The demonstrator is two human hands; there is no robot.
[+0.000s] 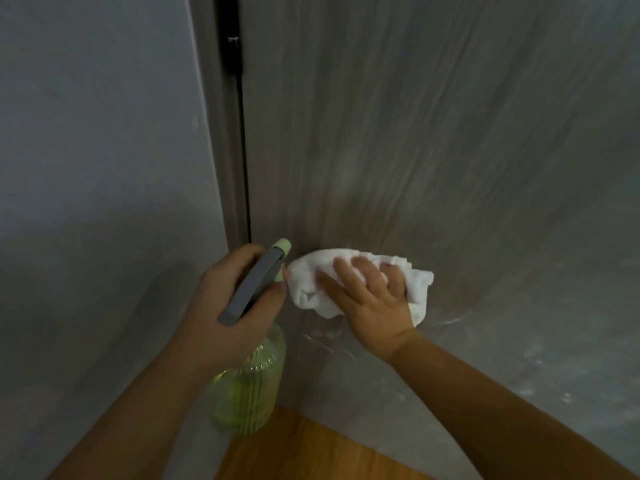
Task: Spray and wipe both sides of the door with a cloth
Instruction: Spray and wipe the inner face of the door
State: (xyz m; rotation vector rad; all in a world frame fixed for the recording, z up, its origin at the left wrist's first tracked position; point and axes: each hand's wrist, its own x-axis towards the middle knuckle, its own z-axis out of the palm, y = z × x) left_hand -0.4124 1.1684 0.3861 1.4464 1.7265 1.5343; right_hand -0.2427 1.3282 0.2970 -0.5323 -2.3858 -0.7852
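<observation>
- Right hand (372, 299): fingers spread flat, pressing white cloth (360, 282) against grey wood-grain door (433, 133), low on the panel near its hinge edge.
- Left hand (228, 299): wrapped round grey head of green spray bottle (247, 386), nozzle just beside cloth.
- Wet streaks on door below and right of cloth.
- Black hinge (232, 53) at door's left edge, grey wall (86, 168) left.
- Wooden floor (304, 452) under bottom edge.

No words, numbers, labels or signs are showing anywhere that can be read. The spray bottle (247, 386) is carrying no label that can be made out, and the door (433, 150) and cloth (311, 289) are showing no writing at all.
</observation>
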